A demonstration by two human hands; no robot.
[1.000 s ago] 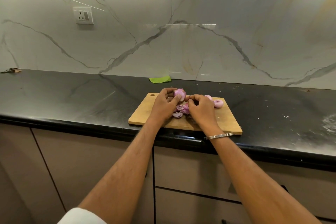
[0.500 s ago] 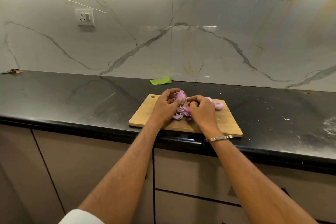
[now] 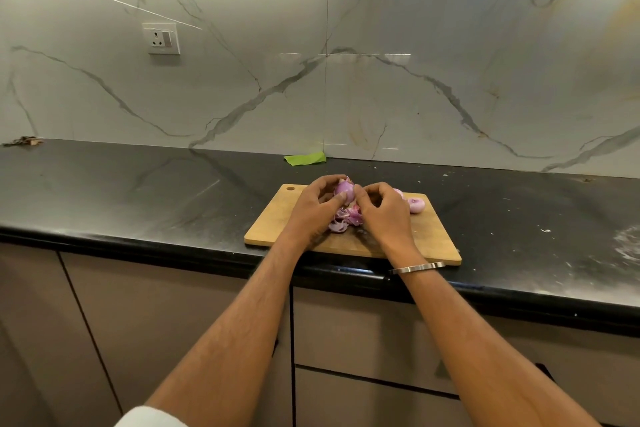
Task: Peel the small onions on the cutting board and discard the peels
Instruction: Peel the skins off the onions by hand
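Note:
A wooden cutting board [image 3: 429,236] lies on the black counter near its front edge. Above the board, my left hand [image 3: 311,208] grips a small purple onion [image 3: 344,190] between thumb and fingers. My right hand [image 3: 382,210] pinches the skin at the onion's right side. A pile of purple peels [image 3: 344,218] lies on the board under my hands. Two peeled onions [image 3: 415,204] rest at the board's far right, one partly hidden behind my right hand.
The black counter [image 3: 138,198] runs left and right of the board, with white specks and smears at the right [image 3: 623,243]. A green scrap [image 3: 304,158] lies by the marble wall. A wall socket [image 3: 161,39] sits higher up. Cabinet fronts stand below the counter.
The held onion has risen slightly above the board and both hands have drawn closer round it; my right hand's fingers have moved up to the onion's skin.

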